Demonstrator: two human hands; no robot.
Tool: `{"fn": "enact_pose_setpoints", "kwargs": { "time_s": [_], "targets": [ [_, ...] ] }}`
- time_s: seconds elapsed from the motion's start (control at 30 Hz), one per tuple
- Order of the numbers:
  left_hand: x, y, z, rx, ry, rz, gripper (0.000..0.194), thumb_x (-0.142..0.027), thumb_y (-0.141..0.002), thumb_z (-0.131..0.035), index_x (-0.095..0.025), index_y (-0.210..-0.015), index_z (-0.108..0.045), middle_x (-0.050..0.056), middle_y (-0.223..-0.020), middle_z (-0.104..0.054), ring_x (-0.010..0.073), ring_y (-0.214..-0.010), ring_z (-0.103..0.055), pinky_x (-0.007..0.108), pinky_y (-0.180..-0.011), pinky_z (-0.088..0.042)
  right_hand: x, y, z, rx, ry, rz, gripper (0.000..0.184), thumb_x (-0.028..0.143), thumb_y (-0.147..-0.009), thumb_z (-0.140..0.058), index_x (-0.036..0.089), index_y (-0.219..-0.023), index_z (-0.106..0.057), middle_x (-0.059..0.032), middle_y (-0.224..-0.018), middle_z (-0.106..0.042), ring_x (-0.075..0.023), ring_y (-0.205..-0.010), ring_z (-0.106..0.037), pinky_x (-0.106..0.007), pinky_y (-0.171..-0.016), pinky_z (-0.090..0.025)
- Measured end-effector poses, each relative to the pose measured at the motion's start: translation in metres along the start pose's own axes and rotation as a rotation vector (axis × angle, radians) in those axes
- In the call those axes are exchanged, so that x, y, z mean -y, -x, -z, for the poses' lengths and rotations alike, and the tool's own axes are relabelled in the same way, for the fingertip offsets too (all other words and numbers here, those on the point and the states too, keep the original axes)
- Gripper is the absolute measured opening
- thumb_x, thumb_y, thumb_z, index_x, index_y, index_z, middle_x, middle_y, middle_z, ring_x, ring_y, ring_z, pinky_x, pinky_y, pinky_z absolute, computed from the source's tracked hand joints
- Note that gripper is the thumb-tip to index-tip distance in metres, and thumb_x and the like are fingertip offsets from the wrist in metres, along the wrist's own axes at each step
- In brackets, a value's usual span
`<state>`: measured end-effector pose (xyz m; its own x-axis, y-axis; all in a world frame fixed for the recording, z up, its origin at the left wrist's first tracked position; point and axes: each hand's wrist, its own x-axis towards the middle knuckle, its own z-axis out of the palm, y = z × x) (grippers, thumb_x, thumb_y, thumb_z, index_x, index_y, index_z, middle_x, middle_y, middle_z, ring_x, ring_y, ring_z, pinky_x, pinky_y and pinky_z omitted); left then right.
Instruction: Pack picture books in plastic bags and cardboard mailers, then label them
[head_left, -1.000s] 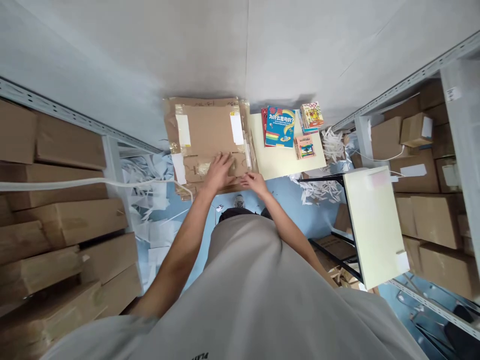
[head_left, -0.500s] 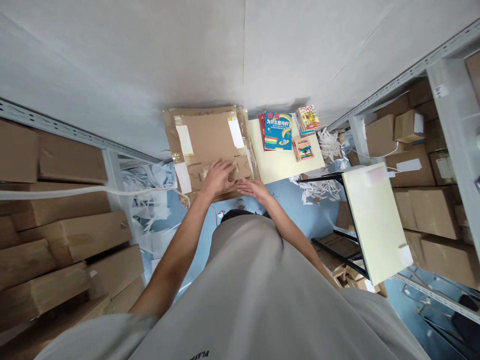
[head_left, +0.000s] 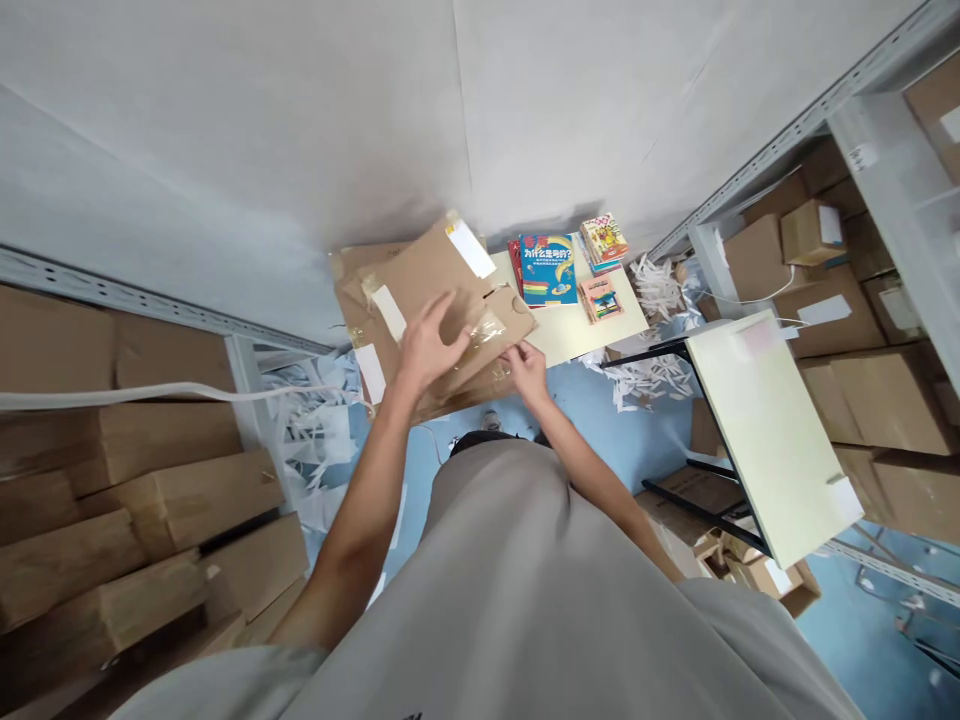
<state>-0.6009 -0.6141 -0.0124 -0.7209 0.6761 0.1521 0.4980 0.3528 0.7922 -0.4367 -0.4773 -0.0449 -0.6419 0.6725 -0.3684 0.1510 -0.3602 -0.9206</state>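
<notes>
A flattened cardboard box (head_left: 420, 268) with white labels and clear tape lies tilted on top of other flattened cardboard (head_left: 346, 290). My right hand (head_left: 528, 372) pinches its near right corner, thumb and fingers closed on the edge. Over the left part of the box is my left hand (head_left: 431, 345), thumb and fingers spread apart, with nothing gripped. Whether its palm touches the cardboard I cannot tell. Shiny loose tape (head_left: 486, 335) shows between the two hands.
Right of the cardboard, a pale tabletop (head_left: 570, 340) bears a blue book (head_left: 549, 270) and small book stacks (head_left: 604, 240). A side table (head_left: 772, 440) stands at right. Boxes (head_left: 202, 500) fill shelves on both sides. Paper shreds (head_left: 649, 380) lie beyond the tabletop. A white cable (head_left: 150, 398) crosses at left.
The top flattened box has turned and shifted right, its near right corner now raised in my right hand. My right hand has closed on that edge; my left has opened wider.
</notes>
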Motion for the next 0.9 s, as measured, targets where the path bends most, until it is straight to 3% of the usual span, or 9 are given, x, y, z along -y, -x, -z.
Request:
{"fn": "enact_pose_setpoints", "kwargs": {
  "time_s": [0.13,0.2,0.27,0.37,0.5,0.7,0.9],
  "targets": [
    [-0.011,-0.032,0.009,-0.201,0.046,-0.028,0.082,-0.055,-0.101,-0.081,-0.028,-0.173,-0.054,0.013,-0.185,-0.048,0.0390,-0.177,-0.037,0.062,-0.148,-0.025,0.033,0.013,0.079,-0.104,0.160,0.224,0.045,0.070,-0.093,-0.077,0.025,-0.091,-0.071,-0.0024,-0.087,-0.080,-0.0272,-0.096,-0.078,-0.045,-0.097,-0.070],
    [-0.018,-0.050,-0.001,-0.225,0.067,-0.047,0.084,-0.059,-0.102,-0.080,-0.028,-0.174,-0.051,0.013,-0.187,-0.044,0.0387,-0.179,-0.033,0.062,-0.148,-0.023,0.047,0.025,0.127,-0.192,0.215,0.294,0.048,0.073,-0.095,-0.074,0.025,-0.091,-0.072,-0.0030,-0.085,-0.078,-0.0269,-0.090,-0.076,-0.045,-0.091,-0.069],
    [-0.029,-0.065,-0.025,-0.197,0.110,-0.080,0.082,-0.061,-0.103,-0.078,-0.027,-0.173,-0.051,0.014,-0.186,-0.046,0.0382,-0.178,-0.036,0.062,-0.147,-0.027,0.056,0.042,0.175,-0.263,0.257,0.335,0.050,0.075,-0.096,-0.073,0.025,-0.094,-0.074,-0.0049,-0.088,-0.079,-0.0267,-0.089,-0.075,-0.044,-0.088,-0.068],
    [-0.052,-0.079,-0.082,-0.059,0.245,-0.115,0.075,-0.062,-0.106,-0.074,-0.027,-0.169,-0.055,0.017,-0.174,-0.060,0.0364,-0.167,-0.054,0.061,-0.141,-0.041,0.061,0.076,0.237,-0.377,0.326,0.349,0.055,0.079,-0.096,-0.072,0.025,-0.098,-0.078,-0.0073,-0.092,-0.081,-0.0269,-0.091,-0.074,-0.042,-0.086,-0.065],
    [-0.091,-0.080,-0.169,0.180,0.402,-0.067,0.071,-0.065,-0.105,-0.074,-0.026,-0.162,-0.060,0.017,-0.148,-0.078,0.0329,-0.141,-0.075,0.055,-0.125,-0.060,0.053,0.125,0.305,-0.515,0.319,0.351,0.059,0.082,-0.097,-0.071,0.024,-0.099,-0.079,-0.0082,-0.097,-0.083,-0.0279,-0.093,-0.075,-0.043,-0.088,-0.064],
    [-0.171,-0.070,-0.281,0.372,0.389,-0.080,0.061,-0.059,-0.093,-0.083,-0.021,-0.140,-0.072,0.020,-0.147,-0.078,0.0357,-0.139,-0.076,0.053,-0.121,-0.062,0.032,0.180,0.397,-0.630,0.218,0.343,0.059,0.082,-0.098,-0.071,0.024,-0.097,-0.079,-0.0070,-0.093,-0.081,-0.0255,-0.086,-0.072,-0.040,-0.083,-0.062],
    [-0.263,-0.047,-0.399,0.574,0.414,-0.121,0.043,-0.040,-0.092,-0.074,-0.020,-0.129,-0.072,0.015,-0.137,-0.083,0.0315,-0.133,-0.078,0.047,-0.120,-0.062,0.024,0.222,0.506,-0.762,0.319,0.295,0.061,0.083,-0.104,-0.061,0.024,-0.087,-0.070,-0.0036,-0.086,-0.072,-0.0216,-0.081,-0.063,-0.035,-0.077,-0.055]
  ]
}}
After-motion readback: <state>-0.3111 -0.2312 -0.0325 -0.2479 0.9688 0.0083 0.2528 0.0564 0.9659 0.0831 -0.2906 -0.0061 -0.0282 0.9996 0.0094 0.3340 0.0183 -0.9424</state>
